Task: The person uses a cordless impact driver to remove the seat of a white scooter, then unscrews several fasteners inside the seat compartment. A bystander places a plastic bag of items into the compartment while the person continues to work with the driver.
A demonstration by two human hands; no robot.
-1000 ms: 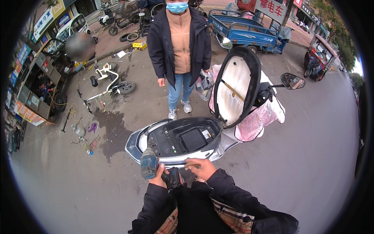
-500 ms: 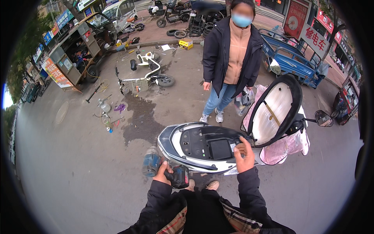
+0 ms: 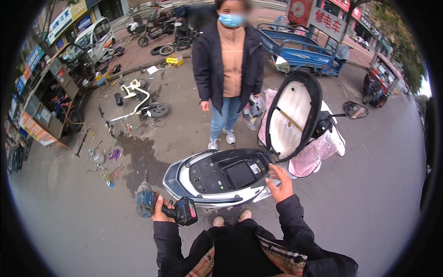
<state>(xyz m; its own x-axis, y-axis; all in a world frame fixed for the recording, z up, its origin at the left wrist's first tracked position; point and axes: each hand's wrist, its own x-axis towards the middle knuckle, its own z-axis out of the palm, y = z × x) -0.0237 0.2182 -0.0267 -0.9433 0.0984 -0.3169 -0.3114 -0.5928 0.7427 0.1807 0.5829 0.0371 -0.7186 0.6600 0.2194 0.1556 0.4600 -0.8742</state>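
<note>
My left hand (image 3: 161, 210) is wrapped round the grip of a blue and black cordless impact driver (image 3: 145, 203), its bit pointing away from me. The tool hangs beside the rear end of a white and dark grey electric scooter (image 3: 177, 181), apart from it. My right hand (image 3: 280, 186) is open, fingers spread, over the scooter's near side by the seat hinge; whether it touches the body I cannot tell. The scooter's seat (image 3: 295, 115) is tipped up, its pale underside showing. Below lies the black under-seat compartment (image 3: 217, 174) with a rectangular lid.
A masked person (image 3: 228, 69) stands across the scooter, holding plastic bags (image 3: 254, 111). A pink quilted cover (image 3: 314, 154) drapes the scooter's front. Beyond are a white bike (image 3: 140, 104) on its side, a blue cargo tricycle (image 3: 300, 51) and scattered tools (image 3: 97, 157) on the pavement.
The view has turned right, so the scene sits further left. My left hand has moved the impact driver left, away from the scooter's rear. My right hand has shifted right relative to the compartment.
</note>
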